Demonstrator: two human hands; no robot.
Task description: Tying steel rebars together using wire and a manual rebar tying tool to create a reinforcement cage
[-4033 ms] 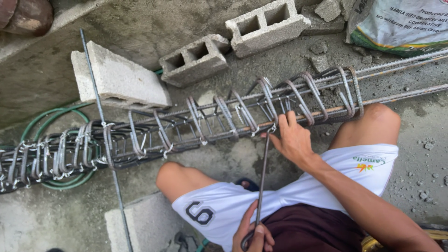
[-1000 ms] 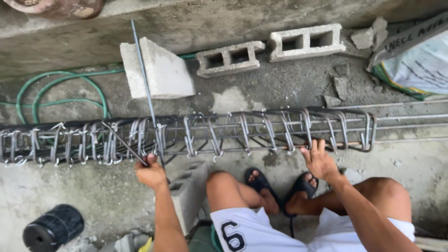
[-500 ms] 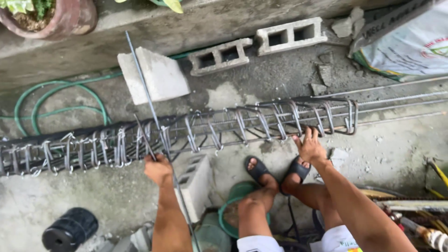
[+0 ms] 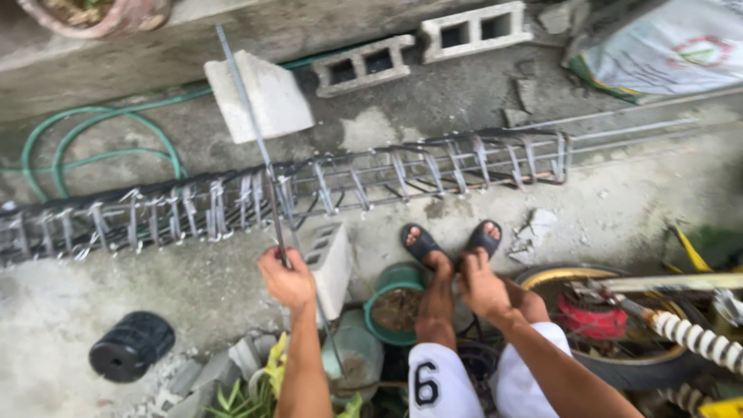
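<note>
A long cage of steel bars and wire-tied stirrups [image 4: 371, 182] lies across the concrete ground. My left hand [image 4: 288, 280] is closed around a thin straight steel rod [image 4: 248, 101] that slants up over the cage towards the wall. The hand grips it just in front of the cage, next to a hollow concrete block [image 4: 333, 259]. My right hand [image 4: 481, 286] rests on my lower leg behind my sandalled feet [image 4: 422, 244], off the cage and holding nothing.
A grey slab [image 4: 259, 93], two hollow blocks [image 4: 364, 66] and a green hose [image 4: 93, 147] lie beyond the cage. A black wire roll [image 4: 131, 346] sits at lower left, a green pot [image 4: 395, 306] by my feet, a wheel [image 4: 619, 325] at right, a sack [image 4: 665, 46] at top right.
My right hand has come off the cage and dropped back onto my leg. My left hand keeps its grip on the rod, a little nearer to me.
</note>
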